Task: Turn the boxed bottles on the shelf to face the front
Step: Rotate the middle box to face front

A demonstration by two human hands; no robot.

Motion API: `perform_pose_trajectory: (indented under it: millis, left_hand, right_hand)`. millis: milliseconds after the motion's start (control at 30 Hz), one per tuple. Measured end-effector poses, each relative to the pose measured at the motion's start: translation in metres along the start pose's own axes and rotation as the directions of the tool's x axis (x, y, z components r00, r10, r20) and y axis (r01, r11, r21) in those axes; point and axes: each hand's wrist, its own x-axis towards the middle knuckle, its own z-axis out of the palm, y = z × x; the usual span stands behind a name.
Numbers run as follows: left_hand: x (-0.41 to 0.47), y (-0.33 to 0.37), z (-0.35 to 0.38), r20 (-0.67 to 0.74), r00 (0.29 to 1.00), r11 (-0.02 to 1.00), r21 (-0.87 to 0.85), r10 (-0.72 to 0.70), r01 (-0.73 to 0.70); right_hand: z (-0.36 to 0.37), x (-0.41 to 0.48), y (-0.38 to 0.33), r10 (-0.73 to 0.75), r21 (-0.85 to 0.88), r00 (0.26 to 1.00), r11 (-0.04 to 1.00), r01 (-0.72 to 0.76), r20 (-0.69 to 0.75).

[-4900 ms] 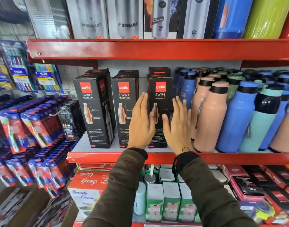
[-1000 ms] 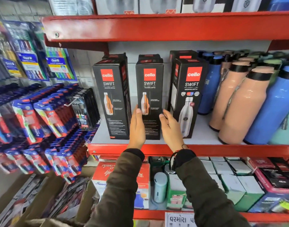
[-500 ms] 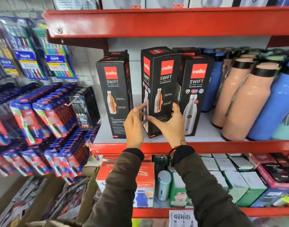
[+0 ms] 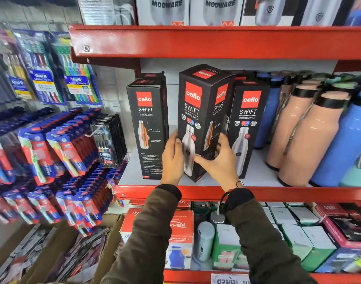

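Observation:
Three black Cello Swift bottle boxes stand at the front of the white shelf [image 4: 255, 177]. The middle box [image 4: 198, 111] is tilted with its top leaning toward me, and both a silver-bottle face and a narrower side face show. My left hand [image 4: 172, 160] grips its lower left edge and my right hand [image 4: 218, 160] holds its lower right corner. The left box [image 4: 147, 128] stands upright showing an orange cutaway bottle. The right box [image 4: 248, 128] stands upright showing a silver bottle. More black boxes sit behind them, mostly hidden.
Loose peach bottles [image 4: 306, 140] and blue bottles [image 4: 345, 144] crowd the shelf to the right. A red shelf lip [image 4: 298, 193] runs in front and another red shelf [image 4: 216, 42] hangs above. Toothbrush packs [image 4: 42, 152] hang on the left. Small boxes fill the shelf below.
The middle box has turned further in both hands, so its silver-bottle face now shows toward me. It leans more toward me than half a second ago.

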Motion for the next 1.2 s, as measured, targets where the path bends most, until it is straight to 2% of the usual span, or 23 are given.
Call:
perform_pose_trajectory:
  millis: [100,167,400,567,867,1200]
  left_hand:
    - [0.002,-0.003,0.002,-0.022,0.999,0.999,0.004,-0.042,0.042]
    - [0.0,-0.003,0.001,-0.034,0.999,1.0,0.007,-0.022,0.022]
    - [-0.008,-0.001,0.001,-0.037,0.999,0.999,0.024,0.034,-0.033]
    - [-0.01,-0.008,0.004,-0.058,0.998,0.998,0.06,0.016,-0.012]
    - [-0.015,-0.016,0.006,-0.048,0.999,0.997,0.072,0.006,-0.002]
    - [-0.016,-0.015,0.006,-0.042,0.999,0.997,0.075,0.022,-0.019]
  right_hand:
    - [-0.001,0.002,0.002,-0.008,0.022,0.996,1.0,0.006,0.09]
    - [-0.001,0.002,0.004,-0.024,0.029,0.993,0.999,0.021,0.114]
    - [-0.001,0.001,0.008,-0.061,-0.002,0.996,0.998,0.061,0.066]
    - [0.001,0.002,0.012,-0.078,-0.035,0.996,0.996,0.08,0.052]
    - [0.006,0.001,0.021,-0.017,-0.048,0.998,0.999,0.02,0.066]
    - [0.009,0.002,0.018,-0.024,-0.068,0.999,0.997,0.025,0.026]
